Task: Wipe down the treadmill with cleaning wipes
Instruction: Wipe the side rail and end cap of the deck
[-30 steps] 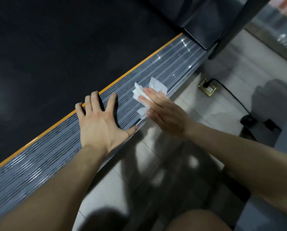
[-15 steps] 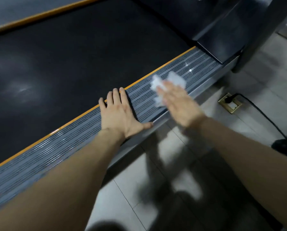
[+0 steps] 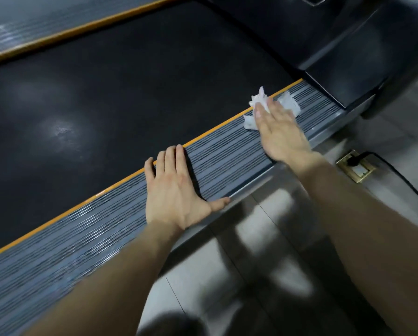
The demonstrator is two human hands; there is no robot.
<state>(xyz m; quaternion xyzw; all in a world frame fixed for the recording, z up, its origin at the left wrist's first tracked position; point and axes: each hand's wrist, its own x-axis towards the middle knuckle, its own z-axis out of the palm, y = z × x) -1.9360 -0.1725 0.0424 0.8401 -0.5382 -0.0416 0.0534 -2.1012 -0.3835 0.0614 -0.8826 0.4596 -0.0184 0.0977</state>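
The treadmill's ribbed side rail [image 3: 57,253] runs from lower left to upper right beside the black belt [image 3: 106,105]. The left hand [image 3: 176,190] lies flat on it, fingers straight. Farther right, the right hand [image 3: 280,132] presses a crumpled white wipe [image 3: 288,103] onto the rail's far end with straight fingers. A brass socket [image 3: 355,166] sits in the grey tiled floor [image 3: 198,282].

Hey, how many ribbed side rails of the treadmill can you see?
2. The near rail lies under the left hand and right hand; the far rail is across the belt, top left.
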